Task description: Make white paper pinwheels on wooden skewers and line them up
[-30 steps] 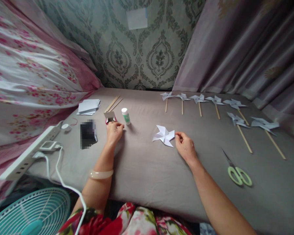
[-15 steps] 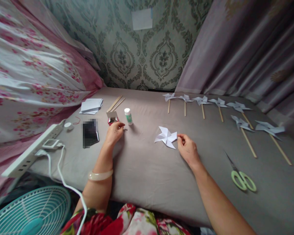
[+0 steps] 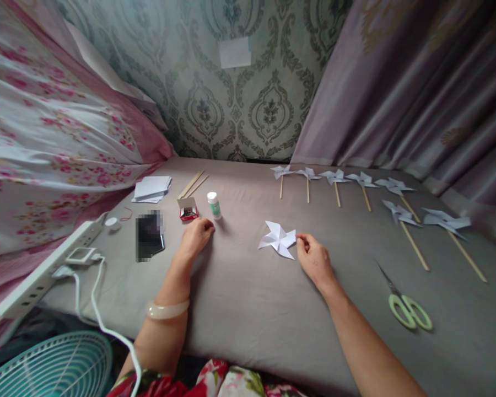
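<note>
A folded white paper pinwheel (image 3: 278, 239) lies flat on the grey table (image 3: 252, 292), without a stick. My right hand (image 3: 313, 258) pinches its right tip between thumb and finger. My left hand (image 3: 196, 236) rests on the table with its fingers curled, just in front of a small open red box (image 3: 188, 210) and a white glue bottle (image 3: 214, 205). What the left fingers pinch, if anything, is too small to name.
Several finished pinwheels on wooden sticks (image 3: 335, 182) lie along the back right. Green scissors (image 3: 409, 309) lie at the right. A paper stack (image 3: 151, 188), loose sticks (image 3: 193, 183), a phone (image 3: 149, 236), a power strip (image 3: 45, 270) and a fan (image 3: 53, 369) are at the left.
My left hand drew back from the red box toward me and to the right, fingers still curled. My right hand kept its hold on the pinwheel. The view tilted slightly.
</note>
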{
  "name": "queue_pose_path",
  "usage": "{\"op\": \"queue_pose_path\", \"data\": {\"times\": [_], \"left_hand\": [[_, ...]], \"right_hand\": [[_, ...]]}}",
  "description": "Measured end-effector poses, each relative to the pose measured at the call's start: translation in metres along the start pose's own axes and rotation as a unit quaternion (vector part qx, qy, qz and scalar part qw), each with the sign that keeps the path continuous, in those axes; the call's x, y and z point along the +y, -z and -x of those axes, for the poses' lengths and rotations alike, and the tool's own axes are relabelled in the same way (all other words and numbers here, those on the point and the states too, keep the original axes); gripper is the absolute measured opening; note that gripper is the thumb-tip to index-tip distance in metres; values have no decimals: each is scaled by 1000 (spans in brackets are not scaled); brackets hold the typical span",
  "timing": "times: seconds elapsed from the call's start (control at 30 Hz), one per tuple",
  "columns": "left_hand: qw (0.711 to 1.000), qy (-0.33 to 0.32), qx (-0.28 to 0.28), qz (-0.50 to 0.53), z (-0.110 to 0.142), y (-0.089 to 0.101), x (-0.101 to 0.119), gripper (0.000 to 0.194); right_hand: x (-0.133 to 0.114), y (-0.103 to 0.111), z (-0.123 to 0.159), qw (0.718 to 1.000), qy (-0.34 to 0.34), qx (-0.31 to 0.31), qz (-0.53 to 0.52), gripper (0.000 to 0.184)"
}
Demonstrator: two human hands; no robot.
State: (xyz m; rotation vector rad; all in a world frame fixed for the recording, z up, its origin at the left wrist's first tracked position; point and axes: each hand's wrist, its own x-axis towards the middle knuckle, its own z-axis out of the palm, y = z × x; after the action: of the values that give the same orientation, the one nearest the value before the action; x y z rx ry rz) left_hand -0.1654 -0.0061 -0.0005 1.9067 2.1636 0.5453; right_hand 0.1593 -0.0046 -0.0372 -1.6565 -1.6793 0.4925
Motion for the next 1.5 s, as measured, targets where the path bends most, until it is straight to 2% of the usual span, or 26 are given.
{"op": "queue_pose_path", "data": {"times": [0.27, 0.33, 0.4, 0.5, 0.6, 0.7, 0.8, 0.9, 1.03, 1.23, 1.37, 1.5], "left_hand": [[1000, -2, 19, 1, 0, 3, -5, 23], [999, 4, 28, 43, 0, 6, 1, 22], [990, 12, 32, 139, 0, 9, 15, 23], [939, 14, 32, 341, 3, 9, 48, 25], [882, 7, -2, 471, 10, 2, 86, 28], [830, 9, -63, 554, 19, -12, 119, 29], [784, 31, -111, 610, 28, -29, 142, 29], [762, 37, -136, 633, 32, -42, 153, 28], [779, 14, -120, 615, 31, -52, 158, 26], [833, -89, -70, 542, 29, -57, 155, 29], [870, -139, -73, 466, 28, -56, 151, 28], [882, -156, -87, 436, 26, -54, 150, 26]], "right_hand": [[-2, -1, -3, 1000, 2, -1, -10, 29], [-2, 0, -4, 1000, 1, 6, -25, 27], [-2, 1, -5, 998, 3, 19, -53, 26], [-5, 4, -6, 993, 21, 54, -106, 27], [-13, 7, -5, 983, 48, 75, -161, 26], [-22, 8, -1, 974, 55, 50, -216, 24], [-30, 8, 4, 965, 54, 16, -258, 24], [-34, 9, 7, 961, 60, 5, -268, 23], [-37, 11, 10, 967, 78, 4, -243, 20], [-36, 10, 10, 972, 105, -5, -208, 18], [-34, 9, 8, 974, 92, -23, -208, 19], [-33, 10, 7, 972, 103, -27, -207, 17]]}}
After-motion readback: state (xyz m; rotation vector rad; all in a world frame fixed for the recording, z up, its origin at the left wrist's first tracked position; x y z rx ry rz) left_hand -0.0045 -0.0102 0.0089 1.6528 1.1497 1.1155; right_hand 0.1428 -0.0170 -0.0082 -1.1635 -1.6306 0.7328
